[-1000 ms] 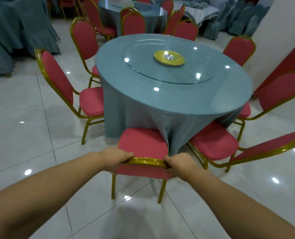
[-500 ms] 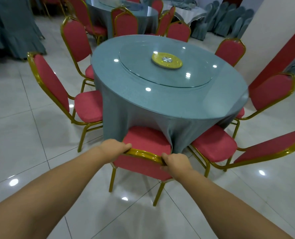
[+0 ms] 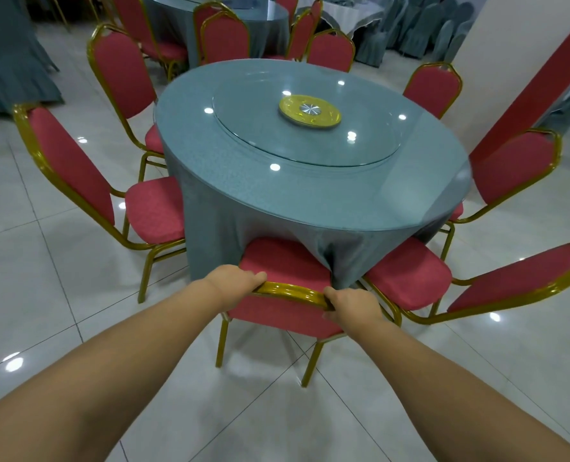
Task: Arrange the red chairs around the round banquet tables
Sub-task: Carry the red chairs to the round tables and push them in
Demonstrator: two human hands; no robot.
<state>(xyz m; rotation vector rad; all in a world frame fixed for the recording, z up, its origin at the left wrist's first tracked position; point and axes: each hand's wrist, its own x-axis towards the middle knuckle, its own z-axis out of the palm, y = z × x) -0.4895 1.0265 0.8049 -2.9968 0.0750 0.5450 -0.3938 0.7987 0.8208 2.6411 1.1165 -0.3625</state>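
Red chairs ringing a round table

The near chair (image 3: 283,261), red with a gold frame, stands upright, its seat front tucked under the grey-blue cloth of the table (image 3: 277,195); more chairs stand around the rim, seats facing inward.

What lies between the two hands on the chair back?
Head view: only bare gold top rail between left hand and right hand.

Single head-worn wide-angle view, no second view to overlap. It looks forward and steeply down from behind the gold-framed backrest of the nearest red padded chair (image 3: 285,261), close above it. It faces the round grey-blue clothed banquet table (image 3: 310,195) just beyond that chair. Both bare forearms enter from the bottom edge. Strong wide-angle bending at the frame edges.
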